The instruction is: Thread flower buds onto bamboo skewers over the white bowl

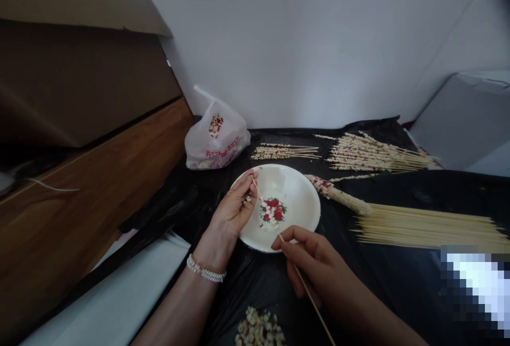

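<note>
A thin bamboo skewer point(313, 299) slants over the white enamel basin point(306, 197), with a row of pale and reddish corn kernels point(268, 208) threaded near its upper part. My right hand point(314, 258) is closed on the skewer below the kernels, pinching it between thumb and fingers. At the far tip, my left hand point(235, 205) pinches with thumb and forefinger, and a few loose kernels lie in its curled fingers. Whether a kernel sits in that pinch is too small to tell. The basin has a red flower print on its bottom.
A knotted white plastic bag point(217, 141) stands behind the basin. Kernel-laden skewers lie in a small bundle point(279, 151) and a larger pile point(358, 153). To the right are a partly stripped corn cob point(342, 196) and bare skewers point(430, 224). Loose kernels point(258, 329) lie in front on black plastic.
</note>
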{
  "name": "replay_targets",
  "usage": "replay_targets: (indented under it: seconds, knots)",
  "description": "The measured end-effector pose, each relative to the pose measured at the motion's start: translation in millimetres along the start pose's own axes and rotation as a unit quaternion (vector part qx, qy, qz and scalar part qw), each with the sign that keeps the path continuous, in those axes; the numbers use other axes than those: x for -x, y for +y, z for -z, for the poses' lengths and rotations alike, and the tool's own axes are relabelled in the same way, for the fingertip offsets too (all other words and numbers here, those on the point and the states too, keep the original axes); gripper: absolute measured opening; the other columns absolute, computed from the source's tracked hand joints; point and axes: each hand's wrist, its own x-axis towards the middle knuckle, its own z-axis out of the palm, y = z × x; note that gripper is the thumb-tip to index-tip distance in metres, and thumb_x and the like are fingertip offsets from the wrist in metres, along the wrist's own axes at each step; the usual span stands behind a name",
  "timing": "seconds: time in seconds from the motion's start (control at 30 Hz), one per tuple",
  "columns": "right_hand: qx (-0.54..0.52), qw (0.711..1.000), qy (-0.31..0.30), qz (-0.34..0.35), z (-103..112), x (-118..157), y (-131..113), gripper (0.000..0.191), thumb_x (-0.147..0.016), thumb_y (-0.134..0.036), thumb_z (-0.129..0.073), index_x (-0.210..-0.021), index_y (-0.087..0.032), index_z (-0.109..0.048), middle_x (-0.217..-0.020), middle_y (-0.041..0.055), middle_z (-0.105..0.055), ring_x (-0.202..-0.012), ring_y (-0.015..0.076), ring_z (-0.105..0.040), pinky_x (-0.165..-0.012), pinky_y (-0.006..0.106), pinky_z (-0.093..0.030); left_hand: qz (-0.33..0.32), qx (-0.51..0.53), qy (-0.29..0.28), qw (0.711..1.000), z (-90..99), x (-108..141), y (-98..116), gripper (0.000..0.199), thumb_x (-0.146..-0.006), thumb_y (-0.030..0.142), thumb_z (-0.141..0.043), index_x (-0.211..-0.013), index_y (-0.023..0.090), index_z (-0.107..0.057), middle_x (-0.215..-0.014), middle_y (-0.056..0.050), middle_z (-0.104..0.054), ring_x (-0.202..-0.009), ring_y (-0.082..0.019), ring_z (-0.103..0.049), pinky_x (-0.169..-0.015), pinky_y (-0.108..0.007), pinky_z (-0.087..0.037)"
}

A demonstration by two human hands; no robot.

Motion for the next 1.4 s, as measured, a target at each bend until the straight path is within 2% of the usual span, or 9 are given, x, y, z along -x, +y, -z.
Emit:
replay_targets:
  seconds: [0.27,0.53,0.77,1.1,1.4]
  knots:
    - [-0.053,0.998,-0.019,-0.001,1.7,-1.4,3.9,0.024,-0.094,-0.041,-0.051,-0.093,-0.018,-0.057,-0.042,-0.0092,-0.050,-0.029,0.0031,-0.028,-0.030,0.014,-0.016,-0.004,0.024,0.012,1.000,0.9,-2.3,-3.4,0.028,-0.083,-0.003,-0.056,-0.104,0.010,-0.068,-0.088,-0.008,-0.071,-0.064,-0.007,-0.065,-0.060,-0.011,-0.054]
    - [-0.022,1.000,-0.007,0.003,2.6,-3.0,5.2,0.025,-0.094,-0.041,-0.050,-0.093,-0.018,-0.058,-0.041,-0.0092,-0.048,-0.030,0.0036,-0.029,-0.031,0.014,-0.017,0.004,0.025,0.030,0.999,-1.7,-0.7,-1.9,0.034,-0.081,-0.009,-0.052,-0.106,0.008,-0.067,-0.085,-0.006,-0.071,-0.066,-0.006,-0.065,-0.063,-0.010,-0.052]
    - [-0.015,1.000,-0.010,0.000,2.2,-1.5,4.6,0.024,-0.094,-0.041,-0.050,-0.092,-0.018,-0.058,-0.042,-0.0091,-0.048,-0.030,0.0039,-0.028,-0.032,0.015,-0.017,0.011,0.038,0.034,0.999,-1.7,-1.7,-1.9,0.033,-0.081,-0.007,-0.053,-0.102,0.012,-0.070,-0.084,-0.005,-0.071,-0.065,-0.007,-0.065,-0.060,-0.011,-0.052]
    - [-0.009,1.000,-0.007,0.004,2.2,-0.5,3.6,0.022,-0.094,-0.039,-0.050,-0.092,-0.018,-0.058,-0.042,-0.0093,-0.047,-0.031,0.0041,-0.028,-0.033,0.015,-0.018,-0.010,0.028,0.027,0.999,3.7,-9.0,-4.4,0.041,-0.077,-0.002,-0.063,-0.112,0.018,-0.068,-0.087,-0.005,-0.072,-0.073,-0.009,-0.068,-0.063,-0.012,-0.052]
    - [-0.012,1.000,-0.009,0.002,0.1,-0.7,3.1,0.022,-0.094,-0.038,-0.049,-0.091,-0.018,-0.057,-0.042,-0.0096,-0.048,-0.031,0.0040,-0.028,-0.032,0.015,-0.018,-0.012,0.012,0.024,1.000,2.2,-4.8,-5.3,0.034,-0.078,-0.004,-0.061,-0.105,0.015,-0.069,-0.087,-0.004,-0.072,-0.067,-0.007,-0.066,-0.061,-0.011,-0.053]
